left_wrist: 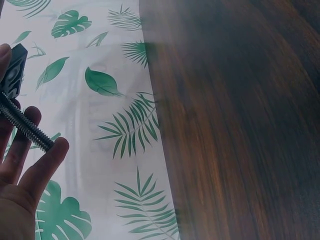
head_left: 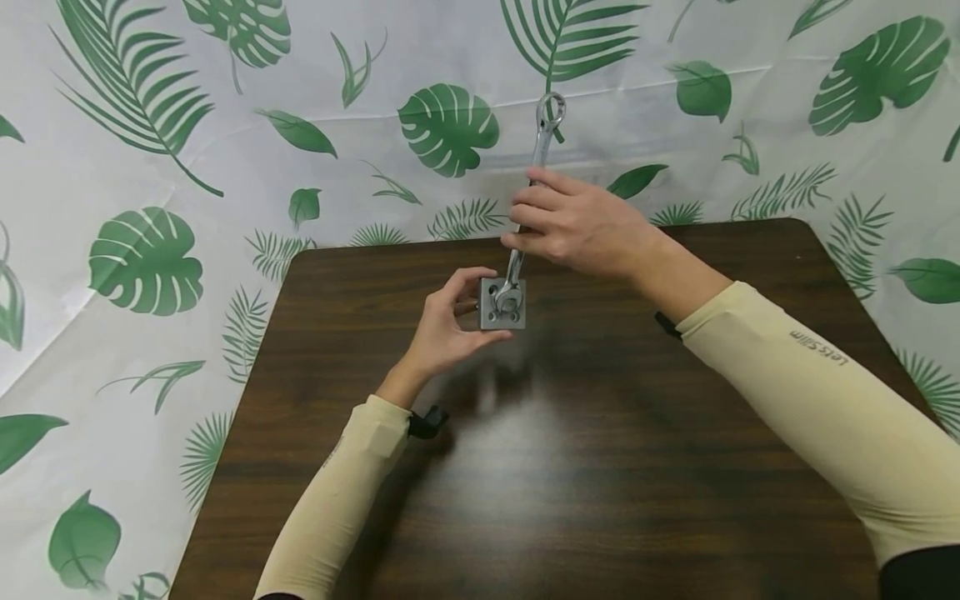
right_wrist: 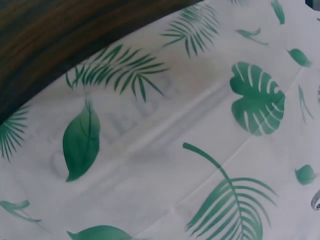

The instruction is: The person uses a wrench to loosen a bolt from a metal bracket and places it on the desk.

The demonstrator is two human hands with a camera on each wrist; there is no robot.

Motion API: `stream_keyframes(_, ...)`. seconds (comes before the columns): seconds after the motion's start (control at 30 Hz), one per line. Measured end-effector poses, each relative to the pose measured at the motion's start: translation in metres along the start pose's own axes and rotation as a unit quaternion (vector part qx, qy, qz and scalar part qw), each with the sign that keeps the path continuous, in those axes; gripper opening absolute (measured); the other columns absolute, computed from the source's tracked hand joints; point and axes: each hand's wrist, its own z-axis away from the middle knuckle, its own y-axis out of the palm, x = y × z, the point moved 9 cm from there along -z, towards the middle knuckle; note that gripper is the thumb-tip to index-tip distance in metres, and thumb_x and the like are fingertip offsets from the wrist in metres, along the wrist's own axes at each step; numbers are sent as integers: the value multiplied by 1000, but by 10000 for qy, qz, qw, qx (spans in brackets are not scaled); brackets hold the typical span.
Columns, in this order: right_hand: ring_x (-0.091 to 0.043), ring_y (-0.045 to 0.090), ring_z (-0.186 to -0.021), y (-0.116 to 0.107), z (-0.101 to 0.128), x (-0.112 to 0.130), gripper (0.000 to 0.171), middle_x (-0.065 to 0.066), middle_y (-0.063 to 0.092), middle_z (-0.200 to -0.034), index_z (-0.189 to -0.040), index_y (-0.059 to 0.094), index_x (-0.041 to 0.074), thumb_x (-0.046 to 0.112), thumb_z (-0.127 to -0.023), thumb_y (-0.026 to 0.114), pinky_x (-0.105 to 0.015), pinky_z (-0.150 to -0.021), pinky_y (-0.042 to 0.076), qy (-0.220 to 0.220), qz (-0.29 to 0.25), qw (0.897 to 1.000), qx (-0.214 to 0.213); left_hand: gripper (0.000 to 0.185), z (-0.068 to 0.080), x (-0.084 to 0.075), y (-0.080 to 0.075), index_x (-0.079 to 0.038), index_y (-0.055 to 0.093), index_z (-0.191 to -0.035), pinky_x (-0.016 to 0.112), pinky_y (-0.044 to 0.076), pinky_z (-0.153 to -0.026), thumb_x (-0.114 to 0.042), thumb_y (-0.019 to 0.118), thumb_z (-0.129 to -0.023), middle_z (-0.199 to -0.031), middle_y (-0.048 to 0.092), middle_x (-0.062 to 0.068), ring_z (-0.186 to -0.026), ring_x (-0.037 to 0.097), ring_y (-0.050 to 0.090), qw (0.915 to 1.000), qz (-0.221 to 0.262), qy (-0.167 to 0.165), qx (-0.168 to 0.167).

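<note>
My left hand [head_left: 441, 327] grips a square grey metal block [head_left: 486, 322] with holes near its corners, fingers at its top and left, thumb along its lower edge. A bolt head [head_left: 507, 301] sits at the middle of the block's face. Behind the block, the bolt's long threaded shank [left_wrist: 31, 130] sticks out, its end at a fingertip in the left wrist view. My right hand [head_left: 581, 223] holds a chrome combination wrench [head_left: 541, 148] by its shaft. The wrench's lower end is at the bolt head; its ring end points up and away.
Beneath both hands is a dark wood-grain table [head_left: 600, 467]. A white sheet [head_left: 225, 167] printed with green leaves hangs behind and beside it. In the right wrist view, just a bit of the wrench's ring [right_wrist: 316, 201] shows at the right edge.
</note>
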Motion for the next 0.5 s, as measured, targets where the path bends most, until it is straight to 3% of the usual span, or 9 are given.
stream_keyframes(0.13, -33, 56, -111, -9, 3, -4, 33, -17, 62, -109, -113, 73, 11, -8, -87, 66, -46, -113, 29, 277, -32, 9994, -197, 73, 1, 0, -2, 7, 50, -127, 49, 55, -80, 9, 87, -65, -110, 65, 20, -101, 28, 65, 10000, -32, -4, -82)
stream_keyframes(0.27, -33, 60, -104, -17, 14, -12, 32, -15, 65, -103, -112, 75, 12, -6, -86, 69, -47, -106, 39, 931, -349, 9942, -405, 73, 1, -1, -4, 7, 50, -127, 49, 55, -81, 9, 88, -64, -110, 65, 20, -101, 29, 65, 9999, -43, 7, -150)
stream_keyframes(0.33, -33, 61, -98, -17, 22, -15, 34, -14, 65, -100, -115, 74, 13, -6, -86, 69, -47, -97, 47, 1391, -630, 9878, -313, 74, 1, -1, -4, 5, 50, -127, 49, 55, -81, 9, 88, -64, -110, 65, 20, -101, 28, 65, 9998, -62, -4, -198)
stream_keyframes(0.4, -32, 61, -86, -13, 33, -17, 35, -12, 65, -95, -116, 73, 14, -4, -87, 69, -46, -79, 54, 1872, -929, 9778, -144, 74, 1, 0, -5, 4, 51, -127, 49, 55, -81, 9, 88, -64, -109, 65, 20, -101, 28, 65, 9996, -87, -18, -260)
stream_keyframes(0.5, -26, 59, -71, -5, 52, -13, 36, -9, 63, -90, -121, 72, 15, 2, -88, 71, -41, -56, 51, 2561, -1401, 9564, 105, 74, 2, -1, -7, 5, 51, -127, 49, 55, -81, 8, 88, -63, -108, 65, 19, -98, 27, 65, 9992, -131, -10, -379)
